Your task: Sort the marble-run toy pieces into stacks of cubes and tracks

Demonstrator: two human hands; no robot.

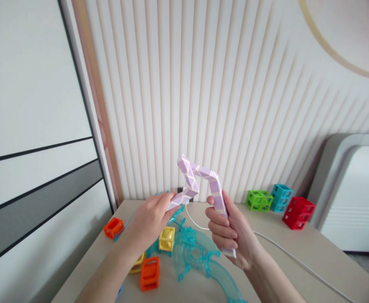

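A lilac and white snake puzzle [215, 187], made of hinged wedge segments, is held up above the table between both hands. Its middle bends into an angular, twisted loop. My left hand [153, 216] pinches the left end, with the fingertips over the last segments. Wrapped around the straight right end is my right hand [228, 231], its thumb along the back and the tip poking out below the fingers. Beneath the hands lie translucent teal track pieces [216, 269] and a yellow cube block [167, 239].
Orange blocks [149, 273] [113, 228] lie at the left of the table [266, 269]. Green [259, 200], blue [281, 197] and red [298, 213] blocks stand at the back right. A white cable [292, 252] crosses the tabletop. Behind rises a ribbed wall [203, 84].
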